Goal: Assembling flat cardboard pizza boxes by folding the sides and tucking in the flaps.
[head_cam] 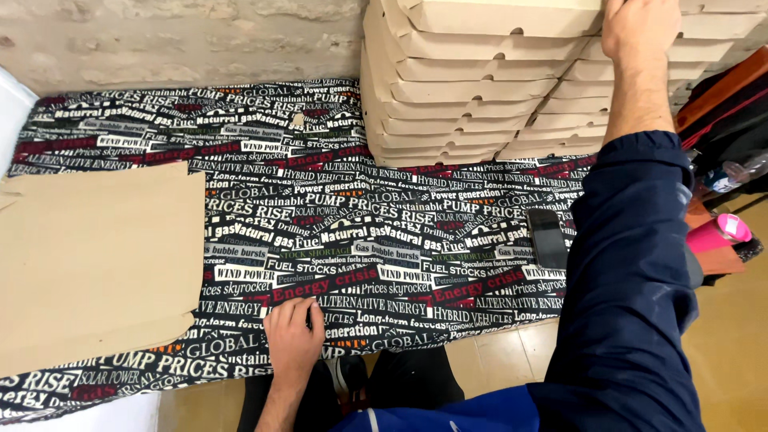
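Note:
My right hand (638, 30) reaches up to the top of a tall stack of folded cardboard boxes (472, 88) at the back of the table and rests on the topmost box; whether the fingers grip it I cannot tell. My left hand (293, 340) lies flat, fingers together, on the printed black cloth (384, 232) near the table's front edge, holding nothing. A flat sheet of brown cardboard (96, 256) lies on the cloth to the left of that hand.
A dark phone (548, 238) lies on the cloth beside my right sleeve. A pink bottle (718, 232) and dark bags (728, 120) sit at the right. A rough pale wall (176, 36) runs behind the table. Tiled floor shows below.

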